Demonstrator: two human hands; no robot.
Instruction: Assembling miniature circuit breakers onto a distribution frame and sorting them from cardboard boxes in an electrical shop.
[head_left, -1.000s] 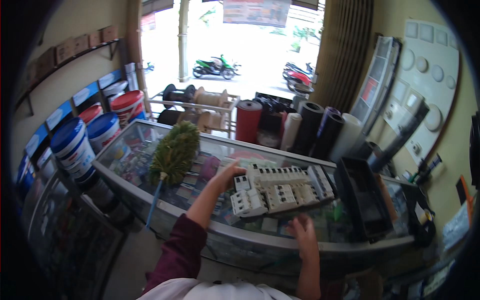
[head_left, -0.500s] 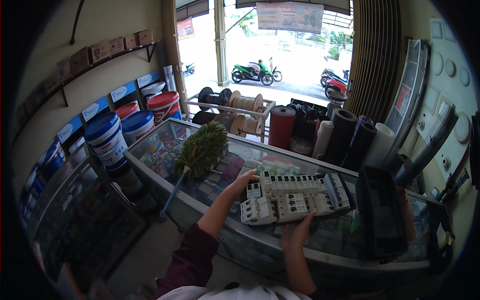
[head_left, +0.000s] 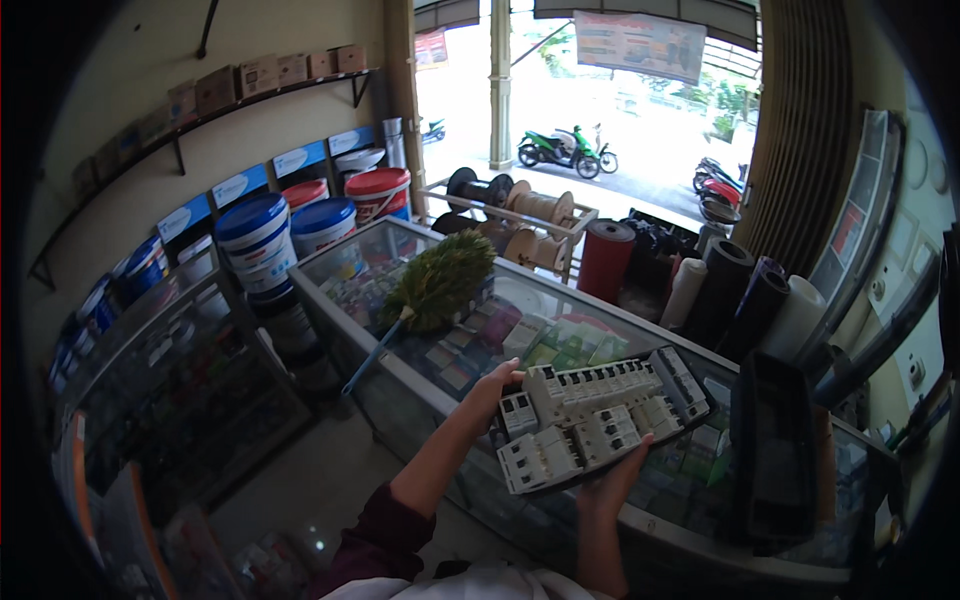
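Observation:
A shallow black tray [head_left: 699,418] filled with rows of white circuit breakers [head_left: 603,383] is held tilted above the glass display counter [head_left: 425,392]. My left hand [head_left: 490,396] grips the tray's left end, with its thumb over the edge next to the breakers. The near edge rests in my right hand [head_left: 612,488], whose thumb shows on top; its other fingers are hidden underneath. To the left on the counter lies a green-yellow duster [head_left: 440,283] with a blue handle [head_left: 375,353].
An empty black bin [head_left: 778,450] stands on the counter's right end. Cable spools [head_left: 540,203] sit on a rack behind the counter, beside several upright rolls [head_left: 607,258]. Paint buckets [head_left: 253,240] line the left wall. A second glass case [head_left: 170,400] stands at the left.
My view has turned left, so the scene shifts right and down in the picture. The tray has tilted, its right end now higher; both hands still hold it.

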